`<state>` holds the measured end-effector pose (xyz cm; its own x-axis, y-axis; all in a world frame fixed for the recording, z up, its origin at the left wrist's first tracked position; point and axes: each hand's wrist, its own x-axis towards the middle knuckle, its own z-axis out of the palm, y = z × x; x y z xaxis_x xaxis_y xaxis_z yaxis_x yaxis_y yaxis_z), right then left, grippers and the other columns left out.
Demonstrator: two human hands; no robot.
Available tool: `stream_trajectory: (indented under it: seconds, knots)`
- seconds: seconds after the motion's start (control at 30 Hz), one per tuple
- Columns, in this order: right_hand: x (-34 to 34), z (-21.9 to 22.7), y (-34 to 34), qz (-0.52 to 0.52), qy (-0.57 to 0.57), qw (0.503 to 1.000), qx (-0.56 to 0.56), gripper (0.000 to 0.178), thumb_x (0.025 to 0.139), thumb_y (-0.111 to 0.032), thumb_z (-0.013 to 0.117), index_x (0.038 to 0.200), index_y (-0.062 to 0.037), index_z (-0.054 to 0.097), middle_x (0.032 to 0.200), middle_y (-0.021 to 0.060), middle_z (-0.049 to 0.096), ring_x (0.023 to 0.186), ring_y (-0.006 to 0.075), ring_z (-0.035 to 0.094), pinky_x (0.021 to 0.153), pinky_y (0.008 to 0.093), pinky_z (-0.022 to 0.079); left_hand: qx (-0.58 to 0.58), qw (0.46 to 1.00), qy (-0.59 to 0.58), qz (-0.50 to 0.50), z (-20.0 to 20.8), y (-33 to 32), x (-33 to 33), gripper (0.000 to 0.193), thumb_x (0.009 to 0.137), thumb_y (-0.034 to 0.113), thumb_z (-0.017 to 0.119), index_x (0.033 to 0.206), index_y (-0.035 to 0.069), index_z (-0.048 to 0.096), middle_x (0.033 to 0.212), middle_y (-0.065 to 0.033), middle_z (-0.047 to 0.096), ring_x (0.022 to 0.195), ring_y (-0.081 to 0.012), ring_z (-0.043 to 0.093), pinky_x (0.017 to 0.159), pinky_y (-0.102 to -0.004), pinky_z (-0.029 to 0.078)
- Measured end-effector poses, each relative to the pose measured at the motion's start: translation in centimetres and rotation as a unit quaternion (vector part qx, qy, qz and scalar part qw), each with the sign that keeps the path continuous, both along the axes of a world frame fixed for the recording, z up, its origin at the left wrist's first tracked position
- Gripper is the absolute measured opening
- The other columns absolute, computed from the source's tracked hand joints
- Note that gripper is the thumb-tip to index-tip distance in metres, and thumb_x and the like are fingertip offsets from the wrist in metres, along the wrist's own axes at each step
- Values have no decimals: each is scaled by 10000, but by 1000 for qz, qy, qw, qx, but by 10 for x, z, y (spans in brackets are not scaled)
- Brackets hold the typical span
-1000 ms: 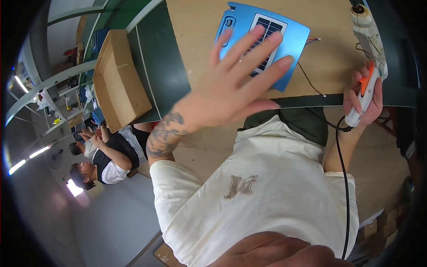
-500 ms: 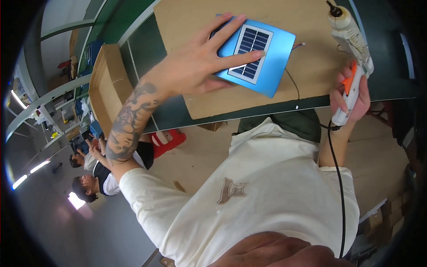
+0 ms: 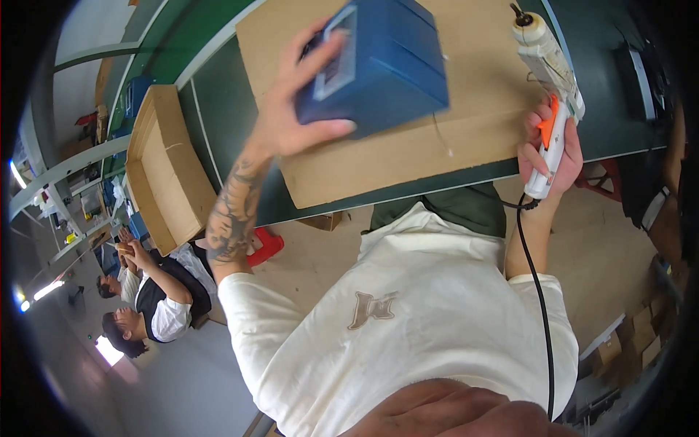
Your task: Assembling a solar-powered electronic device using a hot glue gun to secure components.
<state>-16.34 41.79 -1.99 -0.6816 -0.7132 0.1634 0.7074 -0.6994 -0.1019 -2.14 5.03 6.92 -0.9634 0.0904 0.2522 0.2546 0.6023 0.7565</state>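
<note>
My left hand [image 3: 295,109] grips a blue box [image 3: 397,76] from its left side, with the thumb on the near edge and fingers over a small solar panel [image 3: 341,62] set in one face. The box is tilted, so its ridged side shows, and it is smeared by motion. A thin wire [image 3: 441,137] hangs down from it over the cardboard. At the right, my right hand [image 3: 571,156] is closed round the handle of a white hot glue gun [image 3: 552,149] with an orange trigger. Its dark nozzle points away from me, over the far right of the table.
A flat cardboard sheet [image 3: 320,182] covers part of the dark green table [image 3: 229,102]. An open cardboard box [image 3: 164,167] stands to the left. The gun's black cord [image 3: 539,291] runs down past my right arm. Two other people sit farther off at the left.
My left hand has tipped the blue box up and leftward, turning its solar panel face toward the left. The glue gun stays in my right hand, slightly farther left in view.
</note>
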Motion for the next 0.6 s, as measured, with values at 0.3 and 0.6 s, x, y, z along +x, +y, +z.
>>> stream_trajectory:
  seconds: [0.3, 0.6]
  knots:
    - [0, -8, 10, -23, 1, 999, 48, 496, 1057, -271, 414, 1451, 12, 311, 1213, 169, 500, 1186, 303, 493, 446, 269, 467, 795, 603, -53, 21, -35, 12, 35, 719, 901, 611, 533, 1450, 149, 493, 1466, -97, 515, 1326, -312, 486, 1135, -505, 336]
    - [6, 24, -27, -16, 153, 987, 44, 536, 1026, -408, 472, 1417, -43, 441, 1140, 95, 663, 1501, 465, 158, 1170, 703, 145, 829, 556, -63, 2, -55, 10, 33, 752, 895, 662, 515, 1459, 164, 495, 1501, -108, 478, 1394, -316, 414, 1166, -507, 278]
